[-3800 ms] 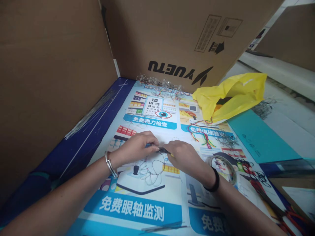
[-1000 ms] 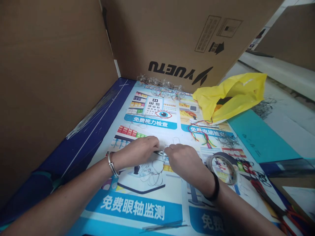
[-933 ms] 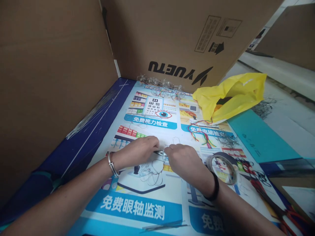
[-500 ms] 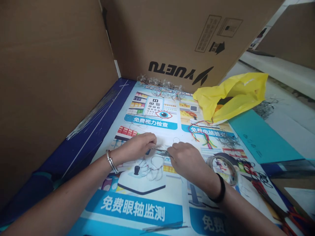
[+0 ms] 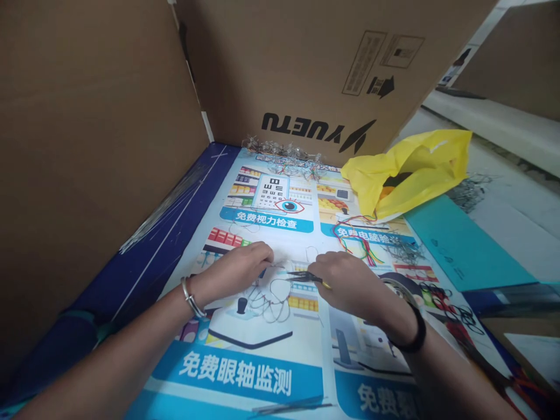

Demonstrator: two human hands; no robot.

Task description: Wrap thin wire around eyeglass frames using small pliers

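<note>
My right hand [image 5: 347, 286] is wrapped round a pair of pliers [image 5: 301, 276] with dark slim jaws and a bit of yellow handle. The jaws point left, slightly parted, at a thin wire. My left hand [image 5: 238, 269] is closed in a pinch on a piece of bent wire work; the fingertips are partly hidden. Thin wire loops [image 5: 275, 309], joined like petals, hang below and between the two hands over the printed poster [image 5: 306, 332].
Cardboard walls [image 5: 245, 52] stand left and behind. Tangled wire pieces [image 5: 284, 154] lie at the back. A yellow bag [image 5: 420, 169], coloured cords [image 5: 370, 254] and black loops [image 5: 459, 309] are on the right. Straight wires lie at the left [image 5: 161, 210] and front [image 5: 291, 406].
My right hand has shifted slightly right with the pliers, whose jaws have parted and turned. My left hand stays closed on the wire, moved a little left.
</note>
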